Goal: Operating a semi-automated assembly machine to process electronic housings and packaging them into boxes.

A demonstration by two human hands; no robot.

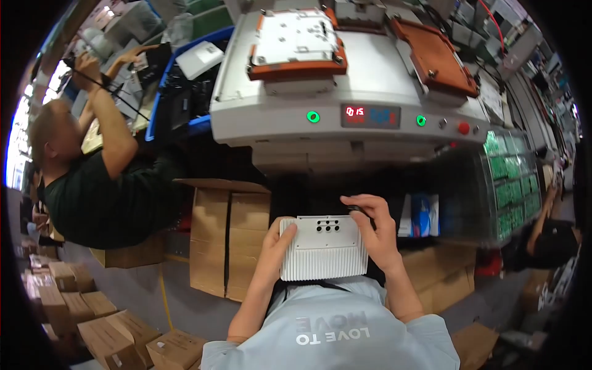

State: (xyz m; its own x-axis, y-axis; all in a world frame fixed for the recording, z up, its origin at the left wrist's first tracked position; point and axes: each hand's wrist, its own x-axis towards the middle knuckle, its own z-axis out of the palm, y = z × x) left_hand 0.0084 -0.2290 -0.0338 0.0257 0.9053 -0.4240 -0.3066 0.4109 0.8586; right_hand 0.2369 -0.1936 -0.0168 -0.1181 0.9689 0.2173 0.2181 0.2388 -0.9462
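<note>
The left hand [274, 245] is curled round the left edge of a finned silver metal housing [324, 264], thumb on its upper face, holding it in front of the belly. The right hand [377, 233] is beside the housing's far right corner, fingers bent and nearly closed, thumb and fingertips pinching a small black piece [356, 208] whose kind I can't make out. Black round holes sit in the housing's smooth strip, and its fins face the wearer's pale T-shirt [345, 336]. Open cardboard boxes [246, 246] stand low on both sides. Beyond is a white machine [256, 114] with green-ringed buttons, carrying two orange-brown fixtures [296, 71], the left one topped by a white plate [290, 38]. Leftward, a co-worker [92, 197] sits near a blue bin [196, 127]; rightward stands a clear rack of green circuit boards [512, 191]
</note>
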